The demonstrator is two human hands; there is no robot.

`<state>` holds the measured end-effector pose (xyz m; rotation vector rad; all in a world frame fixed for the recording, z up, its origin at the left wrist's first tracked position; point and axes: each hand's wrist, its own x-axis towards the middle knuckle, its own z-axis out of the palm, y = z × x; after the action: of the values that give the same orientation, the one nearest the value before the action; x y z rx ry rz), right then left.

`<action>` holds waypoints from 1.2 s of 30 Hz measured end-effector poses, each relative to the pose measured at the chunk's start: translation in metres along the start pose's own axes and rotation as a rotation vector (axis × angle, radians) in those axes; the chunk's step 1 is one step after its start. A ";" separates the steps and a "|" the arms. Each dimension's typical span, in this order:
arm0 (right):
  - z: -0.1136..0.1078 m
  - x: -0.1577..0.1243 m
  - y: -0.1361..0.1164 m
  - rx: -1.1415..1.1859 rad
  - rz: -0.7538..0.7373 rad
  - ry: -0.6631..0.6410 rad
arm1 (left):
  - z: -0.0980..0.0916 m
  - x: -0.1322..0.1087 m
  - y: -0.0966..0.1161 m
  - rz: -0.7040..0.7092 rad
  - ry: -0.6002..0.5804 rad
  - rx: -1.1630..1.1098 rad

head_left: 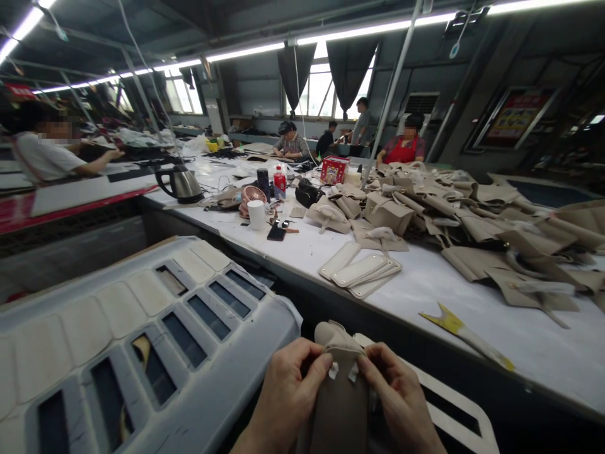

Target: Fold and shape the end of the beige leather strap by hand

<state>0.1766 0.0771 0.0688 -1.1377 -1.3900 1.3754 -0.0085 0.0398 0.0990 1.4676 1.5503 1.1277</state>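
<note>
Between my hands is a beige leather bag piece (341, 403), with a folded upper edge and two small whitish tabs on its face. My left hand (289, 392) pinches its left edge between thumb and fingers. On the opposite edge, the thumb and fingers of my right hand (396, 394) pinch the same piece beside the right tab. Behind my right hand lies a pale frame with slots (477, 410). The underside of the leather piece is hidden from me.
A slotted grey rack (265, 340) holding cream panels stands at left. On the white table (293, 252) are stacked cream plates (362, 270), a yellow-ended strip (449, 321), a heap of beige bag pieces (472, 227), a kettle (185, 185) and a phone (278, 230). Several people work farther back.
</note>
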 end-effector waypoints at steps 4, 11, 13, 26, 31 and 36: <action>0.003 -0.002 0.004 -0.013 -0.018 0.054 | 0.009 0.001 -0.002 -0.013 0.062 -0.004; 0.007 0.000 0.013 0.096 0.044 0.169 | 0.016 0.006 -0.023 -0.140 -0.083 -0.360; 0.006 0.002 0.012 0.101 0.046 0.164 | 0.009 0.008 -0.026 -0.156 -0.184 -0.438; 0.015 -0.002 -0.004 0.052 0.040 0.156 | -0.018 0.019 -0.023 -0.107 -0.261 -0.338; 0.015 -0.001 0.000 0.061 0.057 0.138 | -0.019 0.023 -0.024 -0.145 -0.289 -0.366; 0.017 0.000 0.005 0.073 0.057 0.131 | -0.020 0.023 -0.027 -0.148 -0.279 -0.387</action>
<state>0.1607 0.0731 0.0633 -1.2046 -1.2137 1.3556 -0.0394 0.0609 0.0833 1.1713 1.1523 1.0175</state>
